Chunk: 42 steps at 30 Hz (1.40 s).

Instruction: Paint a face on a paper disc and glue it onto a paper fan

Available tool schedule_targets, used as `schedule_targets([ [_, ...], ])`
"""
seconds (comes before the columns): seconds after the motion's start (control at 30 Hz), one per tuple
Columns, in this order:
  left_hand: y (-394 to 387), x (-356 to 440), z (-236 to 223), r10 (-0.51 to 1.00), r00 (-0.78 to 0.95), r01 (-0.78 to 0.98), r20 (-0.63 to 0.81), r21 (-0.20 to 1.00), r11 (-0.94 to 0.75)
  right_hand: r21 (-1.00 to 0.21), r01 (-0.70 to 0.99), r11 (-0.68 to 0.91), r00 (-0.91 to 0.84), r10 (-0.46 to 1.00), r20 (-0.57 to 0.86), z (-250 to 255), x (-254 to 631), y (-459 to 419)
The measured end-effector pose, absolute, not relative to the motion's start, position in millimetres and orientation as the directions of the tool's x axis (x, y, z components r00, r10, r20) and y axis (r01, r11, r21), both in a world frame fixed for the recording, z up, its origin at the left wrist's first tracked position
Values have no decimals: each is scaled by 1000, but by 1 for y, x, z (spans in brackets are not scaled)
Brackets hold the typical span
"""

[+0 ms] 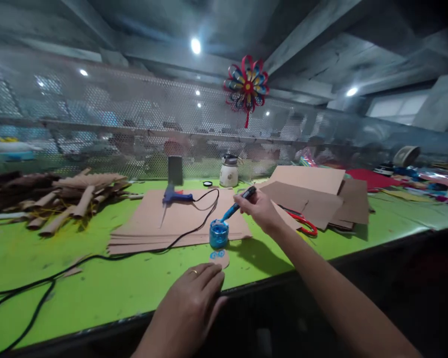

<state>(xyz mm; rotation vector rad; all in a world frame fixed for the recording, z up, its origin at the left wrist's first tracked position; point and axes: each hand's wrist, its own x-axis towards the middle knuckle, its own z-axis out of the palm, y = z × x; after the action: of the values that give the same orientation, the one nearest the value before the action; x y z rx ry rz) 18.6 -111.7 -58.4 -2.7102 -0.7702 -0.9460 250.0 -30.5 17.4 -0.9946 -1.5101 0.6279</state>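
My right hand [260,208] grips a thick blue-and-black paintbrush [232,210], slanted down to the left. Its tip is at the mouth of a small open jar [218,234] of blue paint, and the bristles cannot be made out. Close to the table's front edge, my left hand [194,297] holds a small round cardboard piece [220,259] with its fingertips, the thumb lower at the edge. Two blue swirls are painted on that piece, just in front of the jar. My left fingers cover part of it.
Behind the jar, a blue glue gun [177,196] lies on stacked cardboard sheets [145,219], its black cord [134,256] running left. Red-handled scissors [309,226] lie by more cardboard [302,199] at right. Cardboard rolls [65,211] are piled left. A white bottle [229,171] stands behind.
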Motion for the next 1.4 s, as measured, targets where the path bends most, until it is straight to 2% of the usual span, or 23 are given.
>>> schedule_targets([
  [0.2, -115, 21, -55, 414, 658, 544, 629, -17, -839, -787, 404, 466, -115, 880, 461, 15, 225, -13],
  [0.4, -117, 22, -57, 414, 661, 553, 625, -32, -833, -733, 534, 422, -133, 898, 420, 7, 220, -17],
  [0.63, -116, 21, -59, 420, 655, 563, 628, -35, -825, -702, 583, 409, -111, 896, 429, 15, 225, -21],
  [0.83, -101, 18, -76, 364, 658, 545, 659, -84, -834, -698, 604, 385, -103, 906, 412, 7, 218, -13],
  [1.1, -92, 16, -78, 235, 678, 520, 697, -227, -824, -758, 479, 444, -39, 873, 487, 27, 226, -18],
  [1.27, -98, 18, -74, 277, 665, 530, 693, -177, -830, -823, 261, 505, 86, 837, 541, 29, 230, -21],
  [1.4, -106, 20, -70, 343, 654, 543, 675, -102, -834, -859, 27, 512, 263, 825, 500, 19, 237, -26],
])
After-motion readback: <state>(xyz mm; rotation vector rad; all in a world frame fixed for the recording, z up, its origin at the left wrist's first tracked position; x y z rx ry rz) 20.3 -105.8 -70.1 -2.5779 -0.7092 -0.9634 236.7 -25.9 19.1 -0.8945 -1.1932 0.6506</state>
